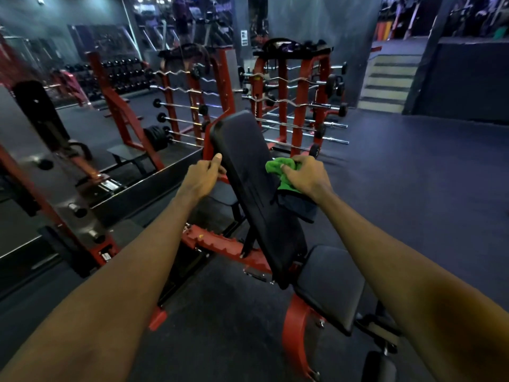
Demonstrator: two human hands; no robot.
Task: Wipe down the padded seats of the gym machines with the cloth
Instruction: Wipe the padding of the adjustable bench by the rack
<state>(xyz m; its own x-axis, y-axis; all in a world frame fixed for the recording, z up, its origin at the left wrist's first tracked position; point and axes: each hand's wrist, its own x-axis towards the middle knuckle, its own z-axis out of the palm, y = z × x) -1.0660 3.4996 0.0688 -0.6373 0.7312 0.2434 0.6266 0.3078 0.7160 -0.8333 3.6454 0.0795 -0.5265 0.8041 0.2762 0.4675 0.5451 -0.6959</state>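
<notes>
Wiped tilted back pad above seat pad. Braced its left edge with left hand, fingers curled round it. Gripped bunched green cloth in right hand, against right edge. Probably best continued downward, strokes overlapping.

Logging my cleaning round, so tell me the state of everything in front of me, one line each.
Backrest pad: tilted up steeply, gripped at its left edge.
Seat pad: nearly flat, untouched.
Green cloth: bunched, against the backrest's right edge.
Left hand: grips the backrest pad.
Right hand: grips the green cloth.
Barbells: racked on red stands.
</notes>
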